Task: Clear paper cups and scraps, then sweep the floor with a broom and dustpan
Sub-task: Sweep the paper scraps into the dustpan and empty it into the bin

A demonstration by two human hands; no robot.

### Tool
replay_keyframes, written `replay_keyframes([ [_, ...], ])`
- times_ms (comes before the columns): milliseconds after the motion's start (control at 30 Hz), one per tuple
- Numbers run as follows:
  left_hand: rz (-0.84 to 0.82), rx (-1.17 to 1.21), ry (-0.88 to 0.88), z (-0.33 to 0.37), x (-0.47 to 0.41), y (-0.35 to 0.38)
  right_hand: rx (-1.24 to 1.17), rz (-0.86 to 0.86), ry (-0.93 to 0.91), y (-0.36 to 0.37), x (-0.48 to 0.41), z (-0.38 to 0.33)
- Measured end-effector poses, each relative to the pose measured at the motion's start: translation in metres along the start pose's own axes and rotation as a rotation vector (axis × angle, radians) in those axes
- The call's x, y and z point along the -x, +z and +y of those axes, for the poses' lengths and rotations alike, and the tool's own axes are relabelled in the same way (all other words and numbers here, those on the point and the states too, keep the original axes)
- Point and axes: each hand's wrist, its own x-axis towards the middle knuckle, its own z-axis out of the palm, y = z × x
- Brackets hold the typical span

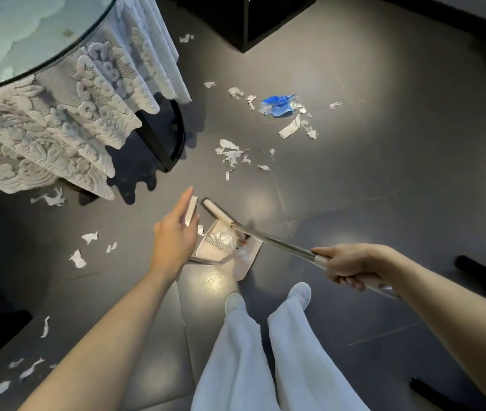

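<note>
Looking down, I see my right hand (350, 266) gripping the metal pole of a broom (277, 243). Its white head (216, 213) sits at the far edge of a white dustpan (243, 266) standing on the floor before my feet. Some white scraps lie inside the pan by its comb teeth. My left hand (173, 238) holds the white top of the dustpan handle (192, 210), fingers stretched along it. Torn white paper scraps (231, 157) litter the dark floor ahead, with a crumpled blue wrapper (278, 105) farther off. More white scraps (78, 259) lie to the left.
A round glass-topped table (13, 40) with a hanging lace cloth (66, 123) and a black base fills the upper left. Dark furniture (253, 22) stands at the top, and black legs (484, 268) show at the right. My white trousers and shoes are at the bottom.
</note>
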Motion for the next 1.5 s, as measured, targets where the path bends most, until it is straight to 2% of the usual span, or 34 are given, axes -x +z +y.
replay_keyframes([
  [167, 0.058, 0.028, -0.053, -0.016, 0.018, -0.022, -0.09, -0.011, -0.002, -0.018, 0.023, 0.004],
  [433, 0.195, 0.021, -0.129, -0.043, 0.043, -0.093, -0.092, 0.08, -0.087, -0.028, 0.017, -0.043],
  [633, 0.239, 0.047, -0.178, -0.074, 0.068, -0.145, -0.01, 0.089, -0.091, -0.005, -0.019, -0.087],
  [733, 0.225, 0.031, -0.201, -0.091, 0.072, -0.158, -0.068, 0.041, -0.049, 0.018, -0.038, -0.101],
  [867, 0.141, 0.017, -0.235, -0.113, 0.068, -0.161, -0.251, -0.018, -0.006, 0.045, -0.052, -0.111],
  [967, 0.16, 0.026, -0.274, -0.124, 0.061, -0.161, -0.316, -0.015, -0.042, 0.059, -0.055, -0.124],
  [1100, 0.218, 0.067, -0.276, -0.122, 0.042, -0.154, -0.223, -0.001, -0.079, 0.077, -0.054, -0.149],
  [1200, 0.175, 0.058, -0.254, -0.109, 0.025, -0.141, -0.155, -0.07, -0.057, 0.082, -0.045, -0.154],
  [1333, 0.122, 0.055, -0.208, -0.095, 0.008, -0.133, -0.073, -0.135, -0.048, 0.049, -0.025, -0.148],
  [1500, 0.166, 0.048, -0.182, -0.072, -0.017, -0.122, -0.198, -0.137, -0.034, -0.011, -0.012, -0.134],
])
